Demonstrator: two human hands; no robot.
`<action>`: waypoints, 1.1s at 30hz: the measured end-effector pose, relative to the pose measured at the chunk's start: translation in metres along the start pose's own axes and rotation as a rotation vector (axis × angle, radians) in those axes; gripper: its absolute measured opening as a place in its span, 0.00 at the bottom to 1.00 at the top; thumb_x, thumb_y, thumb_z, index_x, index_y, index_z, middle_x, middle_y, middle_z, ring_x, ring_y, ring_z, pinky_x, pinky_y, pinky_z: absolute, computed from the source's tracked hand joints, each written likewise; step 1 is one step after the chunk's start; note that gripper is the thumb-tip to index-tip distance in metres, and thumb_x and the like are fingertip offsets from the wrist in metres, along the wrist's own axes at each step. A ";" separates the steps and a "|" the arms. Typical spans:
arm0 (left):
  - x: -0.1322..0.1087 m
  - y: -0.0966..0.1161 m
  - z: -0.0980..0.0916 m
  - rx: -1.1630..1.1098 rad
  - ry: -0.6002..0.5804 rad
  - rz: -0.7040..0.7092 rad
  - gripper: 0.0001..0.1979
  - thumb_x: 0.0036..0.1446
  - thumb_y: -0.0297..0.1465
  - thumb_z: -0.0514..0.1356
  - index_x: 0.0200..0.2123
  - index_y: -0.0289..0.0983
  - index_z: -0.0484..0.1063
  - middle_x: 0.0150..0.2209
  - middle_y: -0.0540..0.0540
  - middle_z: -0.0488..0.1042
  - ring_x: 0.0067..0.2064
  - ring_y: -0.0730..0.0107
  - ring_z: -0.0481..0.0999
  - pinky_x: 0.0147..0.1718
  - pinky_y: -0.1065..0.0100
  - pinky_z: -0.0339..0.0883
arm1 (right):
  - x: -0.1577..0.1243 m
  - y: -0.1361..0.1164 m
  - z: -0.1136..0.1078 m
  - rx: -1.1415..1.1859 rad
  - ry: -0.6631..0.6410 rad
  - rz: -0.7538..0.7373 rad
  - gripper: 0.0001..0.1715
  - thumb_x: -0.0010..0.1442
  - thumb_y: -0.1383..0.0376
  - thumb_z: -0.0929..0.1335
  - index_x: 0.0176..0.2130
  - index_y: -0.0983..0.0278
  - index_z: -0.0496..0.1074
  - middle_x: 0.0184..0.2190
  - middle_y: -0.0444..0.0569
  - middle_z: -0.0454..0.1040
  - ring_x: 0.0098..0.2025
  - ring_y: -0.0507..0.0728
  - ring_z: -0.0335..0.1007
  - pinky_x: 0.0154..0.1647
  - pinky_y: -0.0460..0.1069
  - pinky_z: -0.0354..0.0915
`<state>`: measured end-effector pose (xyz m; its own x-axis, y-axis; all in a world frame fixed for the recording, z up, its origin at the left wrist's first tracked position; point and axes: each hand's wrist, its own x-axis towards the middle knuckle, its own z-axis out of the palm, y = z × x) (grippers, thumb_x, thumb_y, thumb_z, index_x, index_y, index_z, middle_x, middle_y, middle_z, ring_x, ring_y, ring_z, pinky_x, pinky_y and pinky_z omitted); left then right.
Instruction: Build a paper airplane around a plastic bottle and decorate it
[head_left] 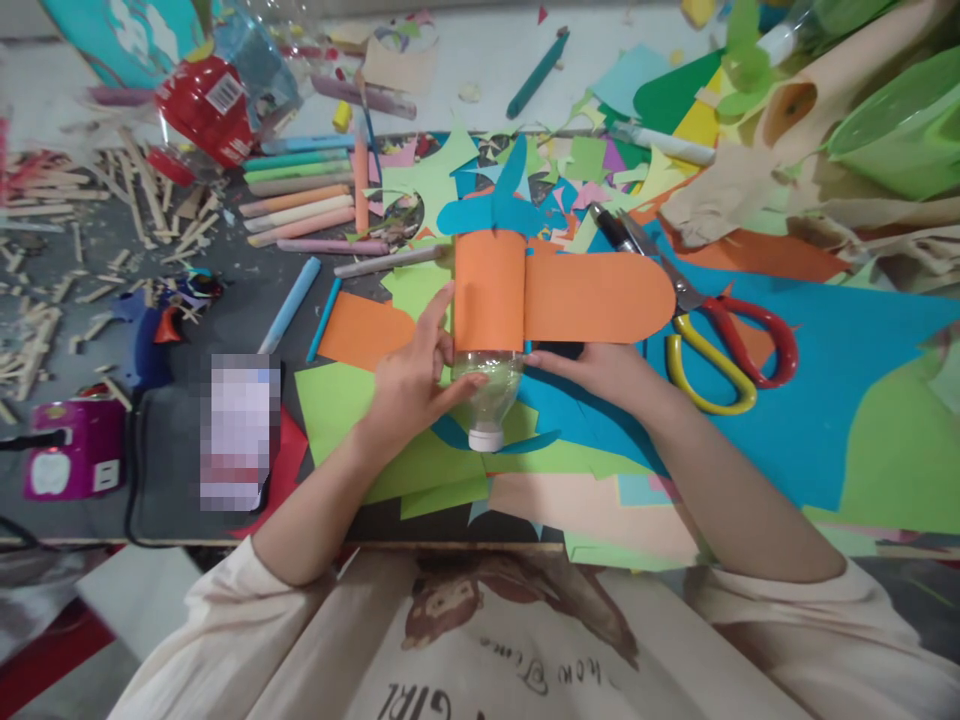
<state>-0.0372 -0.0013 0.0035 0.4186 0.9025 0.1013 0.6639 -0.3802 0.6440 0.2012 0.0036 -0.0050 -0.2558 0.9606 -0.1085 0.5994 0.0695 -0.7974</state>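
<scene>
A clear plastic bottle (491, 385) lies with its white cap (486, 439) towards me, wrapped in orange paper (491, 295). From its right side stretches a rounded orange paper wing (600, 297). Blue paper fins (491, 213) stand at its far end. My left hand (420, 365) grips the bottle's left side, its thumb over the clear neck and its index finger along the orange wrap. My right hand (600, 375) holds the bottle's right side with its thumb by the wrap's edge; its other fingers are hidden beneath the wing.
Scissors (712, 340) with red and yellow handles lie at right on blue paper (787, 400). Markers (300, 200), small wooden sticks (45, 190) and paper scraps cover the far side. At left are a phone (236, 430), a glue gun (146, 340) and a purple box (75, 450).
</scene>
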 end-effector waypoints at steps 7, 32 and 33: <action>0.002 0.001 -0.002 0.003 0.024 -0.023 0.32 0.66 0.53 0.38 0.62 0.39 0.54 0.33 0.48 0.72 0.30 0.73 0.71 0.26 0.73 0.58 | 0.004 -0.003 0.003 -0.012 0.086 -0.102 0.29 0.60 0.45 0.64 0.53 0.59 0.72 0.56 0.54 0.73 0.61 0.67 0.65 0.61 0.64 0.63; 0.010 -0.039 -0.081 0.428 0.360 -0.352 0.11 0.58 0.40 0.59 0.34 0.38 0.72 0.25 0.53 0.70 0.24 0.77 0.64 0.23 0.70 0.52 | 0.005 -0.010 -0.016 0.346 1.108 -0.251 0.06 0.57 0.62 0.62 0.28 0.56 0.62 0.25 0.46 0.62 0.27 0.57 0.64 0.32 0.55 0.65; 0.010 -0.032 -0.083 0.359 0.387 -0.328 0.12 0.59 0.40 0.59 0.40 0.39 0.72 0.27 0.54 0.71 0.25 0.78 0.65 0.23 0.70 0.55 | 0.002 -0.012 -0.012 0.339 1.047 -0.257 0.06 0.58 0.62 0.62 0.29 0.57 0.64 0.25 0.46 0.64 0.26 0.57 0.65 0.31 0.54 0.65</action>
<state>-0.1056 0.0364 0.0471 -0.0533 0.9661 0.2525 0.9150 -0.0540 0.3999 0.2028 0.0081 0.0119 0.5149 0.6922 0.5057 0.3429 0.3743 -0.8616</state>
